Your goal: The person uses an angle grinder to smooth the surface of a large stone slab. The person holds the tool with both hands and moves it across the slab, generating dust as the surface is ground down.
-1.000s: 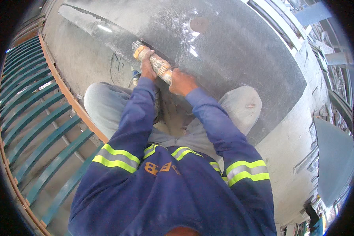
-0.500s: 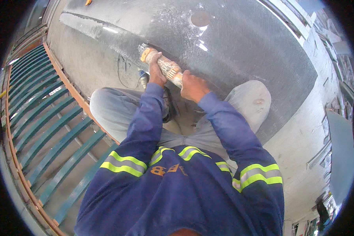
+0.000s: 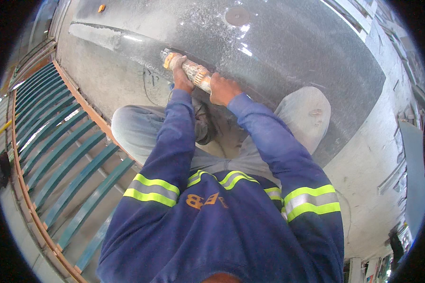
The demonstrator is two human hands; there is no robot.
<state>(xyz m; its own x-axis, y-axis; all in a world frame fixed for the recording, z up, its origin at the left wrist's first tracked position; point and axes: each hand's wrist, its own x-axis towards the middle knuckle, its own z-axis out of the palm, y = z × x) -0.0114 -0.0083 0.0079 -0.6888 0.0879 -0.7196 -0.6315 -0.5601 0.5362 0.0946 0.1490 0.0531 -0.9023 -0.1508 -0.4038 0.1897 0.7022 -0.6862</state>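
My left hand (image 3: 182,78) is closed round the front part of a dust-caked white and orange power tool (image 3: 195,71). My right hand (image 3: 224,90) grips the same tool's rear end, lower and to the right. The tool's front end lies at a long straight line on a large dark grey, dusty sheet (image 3: 307,52), where pale dust coats the upper left part. What is under the tool is hidden. My knees are bent either side of my hands. A thin cable (image 3: 148,87) lies beyond the left knee.
A teal slatted frame with a rust-coloured rail (image 3: 78,96) runs along my left. A round dark disc (image 3: 237,16) and a small orange object (image 3: 101,8) are up ahead. Stacked metal pieces and a grey panel (image 3: 413,174) stand at the right.
Both hands and the tool have shifted slightly against the dark sheet, a little toward me, with the grip unchanged. The whole view has moved a little, bringing the orange object into sight.
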